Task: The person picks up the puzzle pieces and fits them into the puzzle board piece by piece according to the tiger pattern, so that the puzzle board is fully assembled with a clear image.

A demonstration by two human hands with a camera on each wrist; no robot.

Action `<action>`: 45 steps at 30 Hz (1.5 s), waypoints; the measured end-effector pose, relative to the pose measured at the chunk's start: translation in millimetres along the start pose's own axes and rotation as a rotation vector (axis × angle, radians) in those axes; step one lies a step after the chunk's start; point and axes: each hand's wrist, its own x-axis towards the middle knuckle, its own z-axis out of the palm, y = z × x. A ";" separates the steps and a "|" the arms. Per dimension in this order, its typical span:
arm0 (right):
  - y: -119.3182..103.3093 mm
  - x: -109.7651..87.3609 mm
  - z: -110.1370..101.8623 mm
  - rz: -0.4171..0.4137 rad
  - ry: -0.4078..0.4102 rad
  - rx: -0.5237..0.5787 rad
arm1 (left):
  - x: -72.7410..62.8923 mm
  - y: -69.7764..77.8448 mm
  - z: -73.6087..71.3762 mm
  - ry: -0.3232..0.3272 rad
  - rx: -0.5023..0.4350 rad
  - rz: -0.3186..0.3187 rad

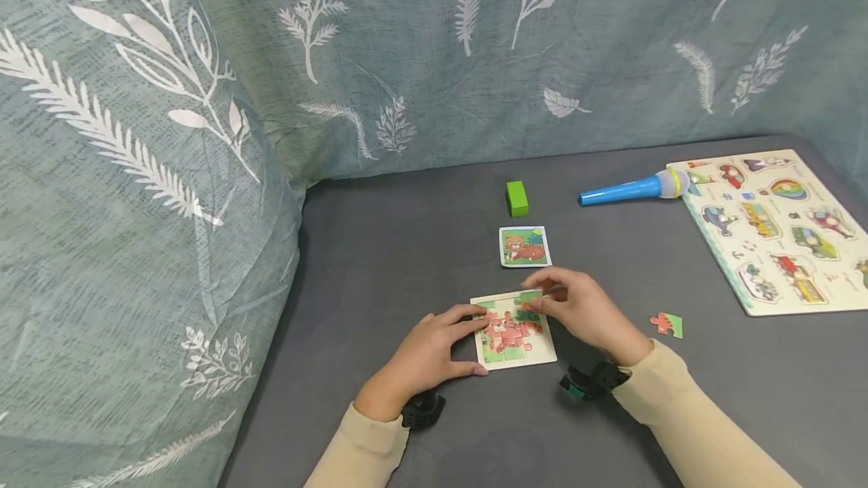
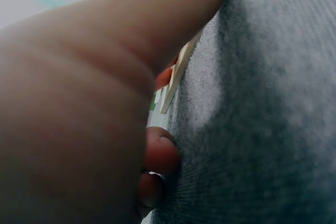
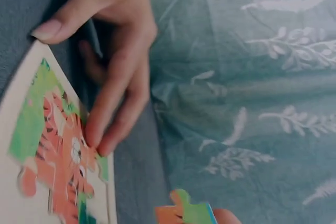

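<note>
A wooden jigsaw board, partly filled with orange and green tiger pieces, lies on the dark table. My left hand rests at its left side, thumb at the near corner and two fingertips on the pieces; the right wrist view shows this left hand from across the board. Over the board's far right corner, my right hand pinches a puzzle piece, orange and green with a blue edge. In the left wrist view, the left hand covers most of the board.
A loose orange and green piece lies right of the right hand. Beyond the board are a tiger picture card and a green block. A blue toy microphone touches a large vehicle puzzle board at the right.
</note>
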 end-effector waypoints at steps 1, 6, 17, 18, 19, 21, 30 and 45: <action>0.2 4.0 2.2 -0.010 0.000 -0.016 | 1.1 0.5 0.3 -0.003 0.006 0.005; 1.3 18.8 11.1 -0.044 -0.003 -0.105 | 5.0 4.3 0.6 -0.007 0.017 0.017; 4.6 27.6 23.6 -0.100 -0.002 -0.339 | 7.3 5.7 1.3 -0.014 0.015 0.000; 4.0 27.9 24.1 -0.107 0.002 -0.369 | 7.1 5.7 1.2 -0.015 0.017 -0.003; 3.1 28.1 24.6 -0.117 0.004 -0.402 | 6.9 5.8 1.2 -0.016 0.015 -0.006; 1.0 28.0 25.3 -0.131 0.008 -0.461 | 6.6 6.0 1.0 -0.017 0.015 -0.010; -8.1 12.7 33.4 -0.315 0.016 -0.852 | 4.8 6.2 2.6 -0.009 -0.018 -0.016; 24.6 -59.0 -53.4 -0.072 0.163 -0.755 | -1.7 1.4 0.5 0.007 -0.034 -0.021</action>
